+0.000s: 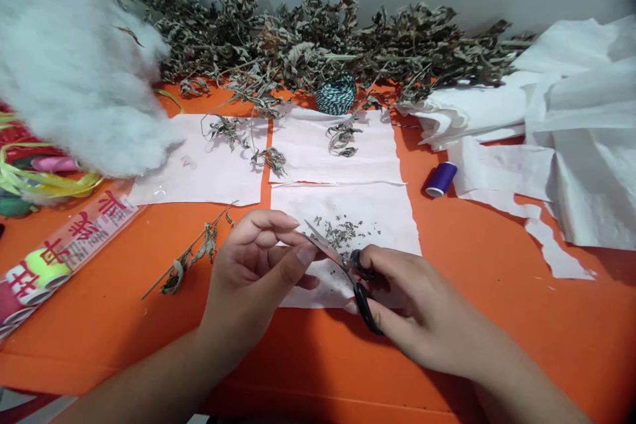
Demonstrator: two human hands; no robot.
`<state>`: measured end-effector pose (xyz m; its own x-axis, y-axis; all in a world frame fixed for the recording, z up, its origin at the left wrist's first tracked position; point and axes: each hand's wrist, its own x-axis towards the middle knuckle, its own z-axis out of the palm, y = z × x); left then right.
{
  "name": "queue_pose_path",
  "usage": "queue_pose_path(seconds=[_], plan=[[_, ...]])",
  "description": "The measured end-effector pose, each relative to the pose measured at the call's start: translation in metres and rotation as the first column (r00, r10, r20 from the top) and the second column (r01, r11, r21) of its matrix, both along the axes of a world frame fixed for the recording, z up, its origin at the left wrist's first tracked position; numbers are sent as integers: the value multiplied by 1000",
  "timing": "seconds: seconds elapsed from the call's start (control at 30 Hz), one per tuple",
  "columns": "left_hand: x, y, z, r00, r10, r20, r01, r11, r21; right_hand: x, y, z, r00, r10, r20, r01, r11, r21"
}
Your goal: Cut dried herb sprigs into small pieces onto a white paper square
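My right hand (417, 305) grips black-handled scissors (342, 260), their slim blades parted and pointing up and left. Close by the blade tips, my left hand (263, 258) has its thumb drawn in against the fingers; whatever it pinches is hidden or too small to make out. Beneath the blades, chopped dried leaf bits (342, 232) lie scattered on a white cloth piece (397, 212). Left of my left hand rests a dried leafy sprig (191, 255) on the orange table (163, 338).
Dried plant stalks (298, 46) line the back, behind a green-and-white yarn ball (336, 93). White stuffing (84, 79) is heaped at left, above a pack of thread spools (50, 265). At right sit a purple thread spool (441, 179) and folded white cloth (586, 165).
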<state>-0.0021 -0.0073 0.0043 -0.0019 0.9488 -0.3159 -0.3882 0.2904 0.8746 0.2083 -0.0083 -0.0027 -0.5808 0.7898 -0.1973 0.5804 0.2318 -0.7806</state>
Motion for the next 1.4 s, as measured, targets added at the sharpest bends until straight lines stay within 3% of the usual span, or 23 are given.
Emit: queue_pose_path(seconds=[0.23,0.47,0.77,1.4], plan=[[0,0,1,1000,4,2,-4,1000,1,-3,2,5,1000,-12,12,12,1000,-5],[2,0,2,1000,20,-16,-20,1000,-2,-3,3,2,999,-17,27,16,999,46],[1,-1,3,999,13,-49,-14,1000,-4,-1,2,1,999,8,44,-8,1000,0],[2,0,3,1000,22,-16,-21,1000,13,-1,2,-2,999,-10,39,8,999,32]])
